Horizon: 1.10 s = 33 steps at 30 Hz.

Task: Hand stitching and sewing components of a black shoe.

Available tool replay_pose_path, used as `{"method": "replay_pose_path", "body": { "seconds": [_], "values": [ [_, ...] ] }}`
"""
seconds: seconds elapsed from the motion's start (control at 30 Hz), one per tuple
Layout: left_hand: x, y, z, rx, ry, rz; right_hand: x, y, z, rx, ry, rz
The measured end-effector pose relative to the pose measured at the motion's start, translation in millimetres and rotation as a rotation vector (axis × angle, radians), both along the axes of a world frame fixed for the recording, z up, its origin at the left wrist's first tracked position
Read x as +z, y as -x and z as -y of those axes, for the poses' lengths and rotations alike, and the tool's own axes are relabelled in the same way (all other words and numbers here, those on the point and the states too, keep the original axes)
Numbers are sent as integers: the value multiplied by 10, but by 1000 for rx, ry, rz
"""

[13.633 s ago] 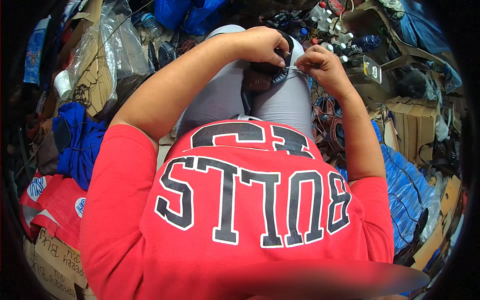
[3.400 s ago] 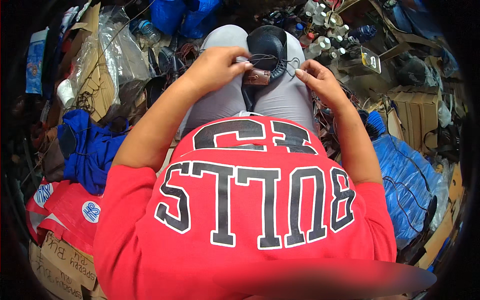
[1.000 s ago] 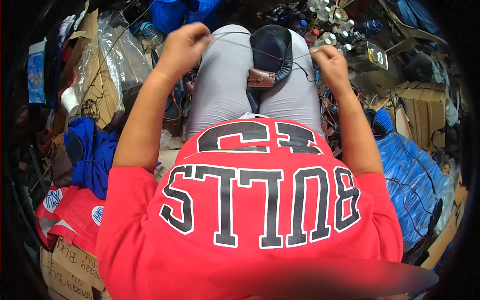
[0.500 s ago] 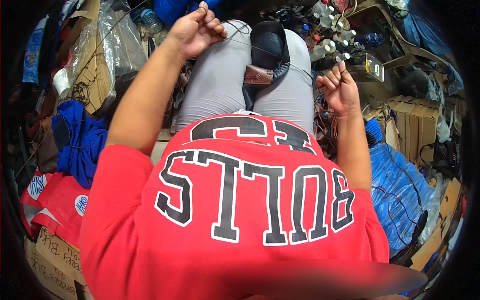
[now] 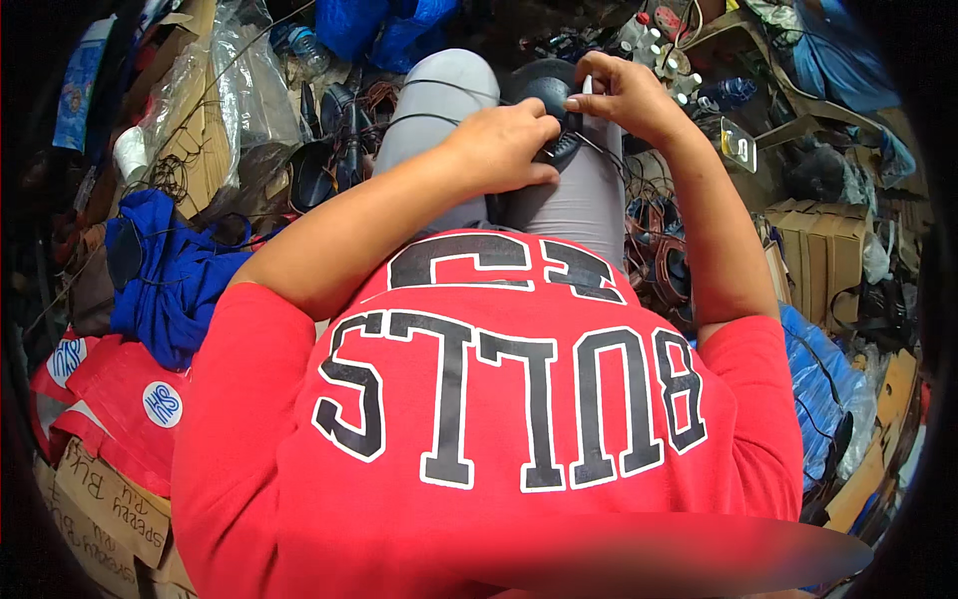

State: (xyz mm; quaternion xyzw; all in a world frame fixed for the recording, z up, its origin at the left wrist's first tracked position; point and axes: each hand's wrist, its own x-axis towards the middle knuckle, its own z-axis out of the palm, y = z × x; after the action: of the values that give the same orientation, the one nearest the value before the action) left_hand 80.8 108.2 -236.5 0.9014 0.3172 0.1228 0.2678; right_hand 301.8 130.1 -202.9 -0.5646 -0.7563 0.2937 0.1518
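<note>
A black shoe lies across my lap between my knees, its dark inside facing up. My left hand is at the near left edge of the shoe, fingers curled against it. Dark thread runs in two strands over my left knee toward the shoe. My right hand is bent over the far right side of the shoe, thumb and forefinger drawn toward each other. Whatever sits between those fingers is too small to make out. Both hands cover part of the shoe, and its brown leather piece is hidden.
Several bottles stand beyond my right knee. Flattened cardboard and a blue plastic bag lie at right. Dark shoe parts are beside my left leg. Blue cloth and red bags lie at left.
Both hands, earlier spread apart with thread stretched between them, have come inward to the shoe. The left moved right and nearer; the right moved up and left. The thread now lies slack over the left knee.
</note>
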Motion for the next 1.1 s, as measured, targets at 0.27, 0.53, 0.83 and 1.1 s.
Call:
{"method": "replay_pose_path", "body": {
  "seconds": [0.27,0.53,0.83,1.1],
  "values": [
    [-8,150,-109,-206,159,211,-471,-4,281,-281,72,-440],
    [34,-93,-492,-72,33,366,-224,119,579,-377,-215,-294],
    [-158,-529,-646,-54,208,159,-97,156,805,-180,102,-149],
    [-65,-508,-758,-111,146,123,429,87,1197,-388,77,-618]
  ]
}}
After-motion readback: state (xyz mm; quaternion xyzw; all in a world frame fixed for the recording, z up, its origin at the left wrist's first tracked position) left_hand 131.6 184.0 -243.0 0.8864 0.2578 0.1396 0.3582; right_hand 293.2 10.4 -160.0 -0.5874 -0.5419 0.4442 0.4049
